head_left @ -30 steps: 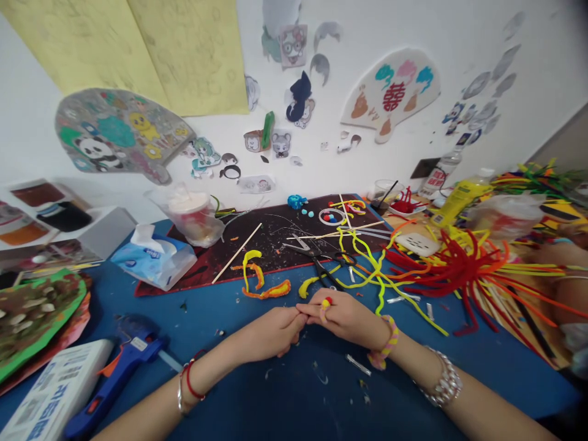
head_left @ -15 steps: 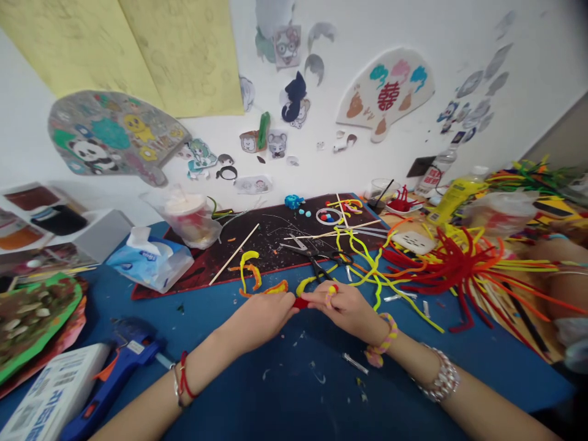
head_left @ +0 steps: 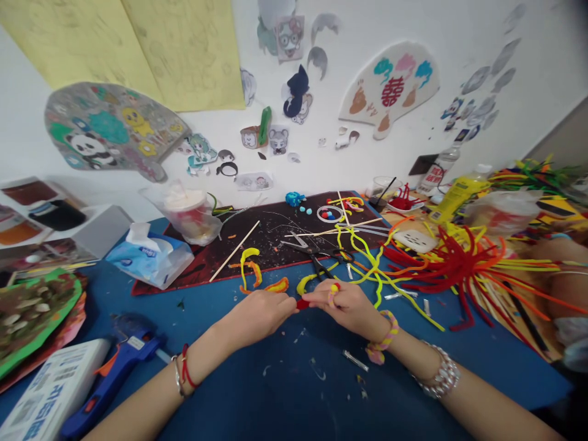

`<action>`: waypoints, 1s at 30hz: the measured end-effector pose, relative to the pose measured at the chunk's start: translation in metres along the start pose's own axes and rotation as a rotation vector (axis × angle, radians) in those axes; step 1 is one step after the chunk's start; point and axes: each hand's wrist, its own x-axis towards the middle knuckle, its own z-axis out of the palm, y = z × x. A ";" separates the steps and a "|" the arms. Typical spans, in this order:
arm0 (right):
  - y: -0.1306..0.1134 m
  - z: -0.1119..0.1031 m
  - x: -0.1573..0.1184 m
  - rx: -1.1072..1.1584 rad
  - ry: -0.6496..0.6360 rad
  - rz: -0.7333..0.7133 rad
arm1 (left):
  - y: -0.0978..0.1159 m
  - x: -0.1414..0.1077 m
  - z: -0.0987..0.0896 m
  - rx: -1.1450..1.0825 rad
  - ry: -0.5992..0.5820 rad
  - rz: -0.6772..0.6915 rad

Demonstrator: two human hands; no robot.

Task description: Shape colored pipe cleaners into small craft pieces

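Observation:
Between my hands is a short piece of red pipe cleaner (head_left: 302, 304), mostly hidden by the fingers. My left hand (head_left: 263, 311) pinches its left end, and my right hand (head_left: 345, 306), with a yellow and red ring on one finger, pinches the other end. Just beyond the fingers lie an orange and yellow shaped pipe cleaner (head_left: 277, 286) and a yellow curved one (head_left: 305, 283). Black-handled scissors (head_left: 316, 252) rest open behind my right hand. Further left, a yellow and orange curled piece (head_left: 250, 269) lies on the table.
A blue glue gun (head_left: 124, 361) and a white box (head_left: 55, 386) are at left, below a tissue pack (head_left: 149, 256). A lidded cup (head_left: 186, 211) stands behind. Red, orange and yellow pipe cleaners (head_left: 468, 263) spread at right, near another person's arm (head_left: 563, 263). A yellow bottle (head_left: 459, 193) stands behind them.
The camera view has shifted slightly. Both hands keep their pinch on the red pipe cleaner in nearly the same place, with a little more red showing between the fingers.

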 end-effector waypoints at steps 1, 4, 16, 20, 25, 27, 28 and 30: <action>0.000 0.000 0.000 -0.004 -0.006 -0.006 | 0.000 0.000 0.000 -0.003 -0.003 0.007; 0.001 -0.001 -0.002 -0.017 -0.028 -0.016 | -0.001 -0.001 -0.003 -0.042 -0.035 0.003; -0.001 0.005 -0.005 -0.025 -0.157 -0.022 | 0.019 0.009 -0.001 -1.420 -0.330 -0.453; 0.000 0.005 -0.003 -0.015 -0.092 0.123 | 0.018 0.009 0.008 -1.398 -0.241 -0.484; -0.005 0.001 0.001 0.085 -0.151 0.354 | 0.019 0.009 0.011 -1.341 -0.198 -0.483; -0.006 0.001 0.002 0.133 -0.178 0.426 | 0.020 0.009 0.011 -1.329 -0.197 -0.490; -0.006 0.001 0.002 0.156 -0.182 0.468 | 0.020 0.009 0.011 -1.322 -0.191 -0.494; -0.005 0.002 0.002 0.196 -0.166 0.556 | 0.021 0.009 0.012 -1.312 -0.175 -0.503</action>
